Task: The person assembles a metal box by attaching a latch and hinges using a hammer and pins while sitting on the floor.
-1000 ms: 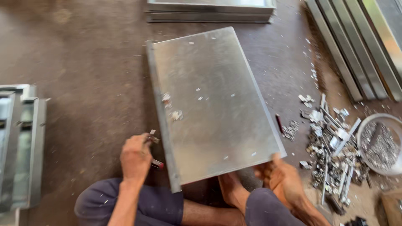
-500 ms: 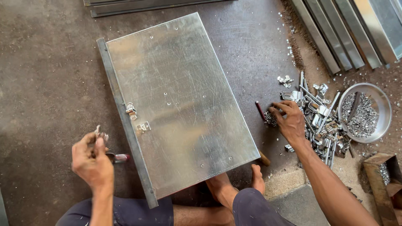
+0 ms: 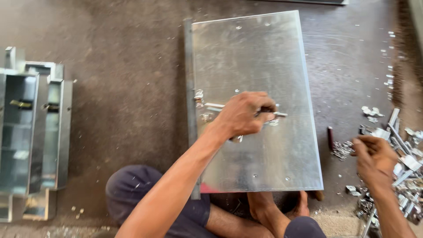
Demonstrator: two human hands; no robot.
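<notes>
Far off to the left of both hands stand open grey sheet-metal box frames (image 3: pixel 31 132), nested side by side on the dark concrete floor (image 3: pixel 123 79); the picture's edge cuts them off, so their full shape is lost.

The left hand (image 3: pixel 242 115) reaches over a flat rectangular galvanised steel panel (image 3: pixel 260 57) that lies on the floor in front of the crossed legs. The fingers are curled shut around a slim silver metal pin or tool (image 3: pixel 275 114); only its tip pokes out to the right of the knuckles, and what kind of tool it is cannot be made out. Just left of that hand, at the panel's folded left edge, sits a small shiny latch fitting (image 3: pixel 200 103), partly blurred.

Between the hands, just off the panel's right edge, lies a short dark red-brown stick (image 3: pixel 330 137).

The right hand (image 3: pixel 374 154) hangs well apart from the left, beyond the panel, fingers bent and pinched together over a scattered heap of small bright metal brackets and screws (image 3: pixel 405 150). Blur hides whether anything is held. The heap runs out of view at the right.
</notes>
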